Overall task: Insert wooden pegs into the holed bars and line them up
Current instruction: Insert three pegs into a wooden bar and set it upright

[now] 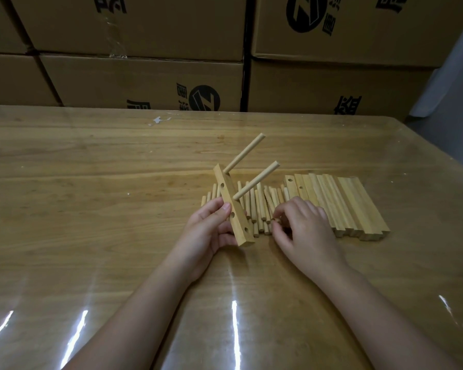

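Left hand point(209, 228) clamps bar point(231, 206), thumb on the holed face, bar tilted above table point(91, 182). Two pegs point(245, 153) seated in it, three holes free. Right hand point(305, 228) fingers curled, pinching a peg point(271, 206) in loose pile point(254, 206). Spare bars point(345, 204) lie just right of pile.

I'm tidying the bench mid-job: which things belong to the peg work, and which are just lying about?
Job: bar in left hand, its two pegs, loose pegs pinched by right hand, spare bars.
Lying about: cardboard boxes, white scrap.
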Demonstrator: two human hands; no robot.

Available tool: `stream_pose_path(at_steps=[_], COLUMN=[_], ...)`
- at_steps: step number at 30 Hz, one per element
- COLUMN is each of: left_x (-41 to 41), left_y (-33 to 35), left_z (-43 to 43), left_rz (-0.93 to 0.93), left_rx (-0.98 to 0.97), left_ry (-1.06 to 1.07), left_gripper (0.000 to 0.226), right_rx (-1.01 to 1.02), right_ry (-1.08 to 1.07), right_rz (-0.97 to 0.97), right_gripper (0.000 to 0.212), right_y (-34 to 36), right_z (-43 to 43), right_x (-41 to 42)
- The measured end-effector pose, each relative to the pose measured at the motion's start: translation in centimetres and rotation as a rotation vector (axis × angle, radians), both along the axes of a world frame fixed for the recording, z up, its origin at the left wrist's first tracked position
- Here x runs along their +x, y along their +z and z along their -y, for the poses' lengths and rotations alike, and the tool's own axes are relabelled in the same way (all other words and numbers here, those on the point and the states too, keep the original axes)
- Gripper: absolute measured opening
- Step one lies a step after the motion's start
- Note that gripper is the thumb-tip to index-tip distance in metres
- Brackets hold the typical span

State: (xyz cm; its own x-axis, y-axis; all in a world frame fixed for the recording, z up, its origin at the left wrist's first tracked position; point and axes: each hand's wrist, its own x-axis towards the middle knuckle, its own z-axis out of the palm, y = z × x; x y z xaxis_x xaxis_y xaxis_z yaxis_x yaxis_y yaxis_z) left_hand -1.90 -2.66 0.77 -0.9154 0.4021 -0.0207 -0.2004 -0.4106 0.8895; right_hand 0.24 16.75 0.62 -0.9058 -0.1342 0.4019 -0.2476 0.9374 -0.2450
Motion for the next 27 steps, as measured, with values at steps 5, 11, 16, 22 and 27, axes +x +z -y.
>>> stream_pose_path(at_steps=[5, 11, 16, 22, 27], left_x=[0.0, -0.2, -0.5, -0.6, -0.6], left_y=[0.0, 0.0, -0.1, -0.2, -0.2], left_z=[0.0, 0.2, 0.3, 0.4, 0.4], left_rz=[0.02, 0.061, 0.119, 0.129, 0.111], left_rx=[0.011, 0.071, 0.178, 0.226, 0.22], left_ry=[0.01, 0.02, 0.061, 0.09, 0.094], left_gripper=[0.036, 0.041, 0.04, 0.034, 0.034], right_rx=[-0.23, -0.7, -0.97, -1.14, -1.098], right_ry=[-0.112, -0.156, -0.048, 0.047, 0.078], right_rz=[-0.067, -0.085, -0.021, 0.134, 0.184], right_gripper=[0.019, 0.027, 0.018, 0.011, 0.012], right_y=[0.3, 0.7, 1.4, 1.5, 1.4], right_z=[-0.2, -0.6, -0.1, 0.3, 0.4], right_x=[0.1, -0.1, 0.3, 0.4, 0.5])
